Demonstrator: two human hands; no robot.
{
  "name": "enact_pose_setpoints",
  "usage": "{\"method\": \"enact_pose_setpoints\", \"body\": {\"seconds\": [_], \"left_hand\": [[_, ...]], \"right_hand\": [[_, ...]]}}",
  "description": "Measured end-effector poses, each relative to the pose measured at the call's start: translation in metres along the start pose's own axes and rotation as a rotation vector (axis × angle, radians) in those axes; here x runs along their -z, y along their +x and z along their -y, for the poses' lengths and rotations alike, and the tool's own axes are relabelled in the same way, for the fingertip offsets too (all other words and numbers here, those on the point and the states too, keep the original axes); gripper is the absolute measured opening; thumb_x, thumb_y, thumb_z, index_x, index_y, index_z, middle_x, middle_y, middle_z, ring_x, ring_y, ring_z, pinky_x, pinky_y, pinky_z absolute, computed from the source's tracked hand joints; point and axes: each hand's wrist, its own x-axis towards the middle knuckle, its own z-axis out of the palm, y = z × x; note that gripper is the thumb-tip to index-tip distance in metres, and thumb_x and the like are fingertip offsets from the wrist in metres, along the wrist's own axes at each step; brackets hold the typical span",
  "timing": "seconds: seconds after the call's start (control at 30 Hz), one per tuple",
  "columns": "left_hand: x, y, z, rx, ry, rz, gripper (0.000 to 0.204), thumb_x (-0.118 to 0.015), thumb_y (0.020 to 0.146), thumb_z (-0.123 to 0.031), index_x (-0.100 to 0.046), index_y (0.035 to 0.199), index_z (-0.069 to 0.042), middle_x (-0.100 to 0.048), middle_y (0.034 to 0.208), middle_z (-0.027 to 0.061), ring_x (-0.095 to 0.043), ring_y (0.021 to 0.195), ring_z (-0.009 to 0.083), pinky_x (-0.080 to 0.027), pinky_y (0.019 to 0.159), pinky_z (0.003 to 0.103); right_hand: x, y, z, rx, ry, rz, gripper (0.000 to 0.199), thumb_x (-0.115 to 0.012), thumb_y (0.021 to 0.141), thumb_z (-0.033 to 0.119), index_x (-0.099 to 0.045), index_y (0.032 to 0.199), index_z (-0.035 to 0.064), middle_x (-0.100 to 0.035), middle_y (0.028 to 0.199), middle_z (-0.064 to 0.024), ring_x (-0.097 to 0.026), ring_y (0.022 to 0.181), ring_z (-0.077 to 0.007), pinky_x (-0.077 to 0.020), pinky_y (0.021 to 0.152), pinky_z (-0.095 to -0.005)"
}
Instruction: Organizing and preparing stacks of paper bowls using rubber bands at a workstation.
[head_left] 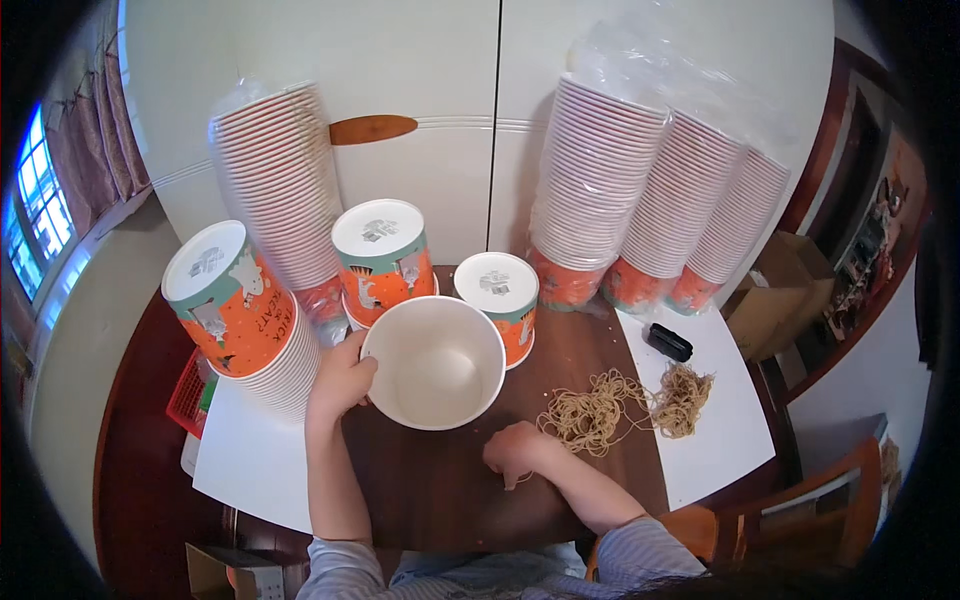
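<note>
My left hand [343, 377] is closed on the left side of a paper bucket [440, 370], its fingers partly hidden behind it. The bucket's white, hollow inside faces me. Low over the dark table, right of the bucket, my right hand [520, 452] has its fingers curled together. A thin tan strand seems to show just under them. Beside that hand lies a tangled heap of tan cord [592, 412], with a second tan bundle [683, 402] to its right. Behind the held bucket, upside-down orange and green printed buckets stand: one at the middle [383, 262], a lower one [497, 300] to its right.
Left stands a nested stack of upturned buckets [240, 310]. Tall plastic-wrapped bucket stacks rise at the back left [280, 180] and back right [600, 170]. A small black object [668, 343] rests on the white board [715, 450]. A wooden chair [800, 510] is at the lower right.
</note>
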Motion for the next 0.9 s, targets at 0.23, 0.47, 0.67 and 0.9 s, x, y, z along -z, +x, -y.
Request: {"method": "enact_pose_setpoints", "body": {"seconds": [0.23, 0.47, 0.67, 0.9], "left_hand": [[0.002, 0.006, 0.015, 0.005, 0.044, 0.059, 0.037, -0.04, 0.07, -0.008, -0.052, 0.105, 0.0, -0.06, 0.078, 0.0199, -0.061, 0.062, 0.0269, -0.05, 0.053, 0.034], [-0.005, 0.013, 0.03, -0.014, 0.165, 0.059, 0.039, -0.041, 0.07, -0.01, -0.051, 0.106, 0.001, -0.057, 0.088, 0.0251, -0.057, 0.08, 0.0384, -0.045, 0.073, 0.043], [-0.007, -0.018, -0.013, -0.031, 0.668, -0.15, 0.031, -0.052, 0.075, -0.021, -0.054, 0.098, 0.001, -0.06, 0.085, 0.0166, -0.058, 0.079, 0.0321, -0.046, 0.069, 0.042], [-0.056, -0.04, -0.03, -0.566, 0.575, -0.044, 0.028, -0.06, 0.074, -0.022, -0.058, 0.094, -0.003, -0.059, 0.086, 0.0124, -0.055, 0.083, 0.0276, -0.044, 0.074, 0.037]], "right_hand": [[-0.003, 0.004, 0.014, -0.043, -0.088, -0.1, 0.029, -0.068, 0.063, 0.032, -0.063, 0.084, 0.0118, -0.063, 0.084, -0.0096, -0.061, 0.082, -0.0258, -0.0496, 0.065, -0.0388], [-0.008, 0.014, -0.007, -0.233, 0.079, -0.468, 0.014, -0.056, 0.074, 0.02, -0.063, 0.081, 0.0098, -0.062, 0.082, -0.0129, -0.061, 0.077, -0.0273, -0.0498, 0.063, -0.0385], [-0.002, -0.006, -0.035, -0.165, 0.283, -0.5, 0.017, -0.059, 0.073, 0.024, -0.063, 0.084, 0.0114, -0.061, 0.086, -0.0104, -0.059, 0.083, -0.0281, -0.0482, 0.07, -0.0397], [-0.008, 0.016, -0.013, -0.044, 0.212, -0.334, 0.016, -0.06, 0.07, 0.022, -0.063, 0.079, 0.009, -0.061, 0.087, -0.0112, -0.059, 0.084, -0.0288, -0.0482, 0.07, -0.0396]]}}
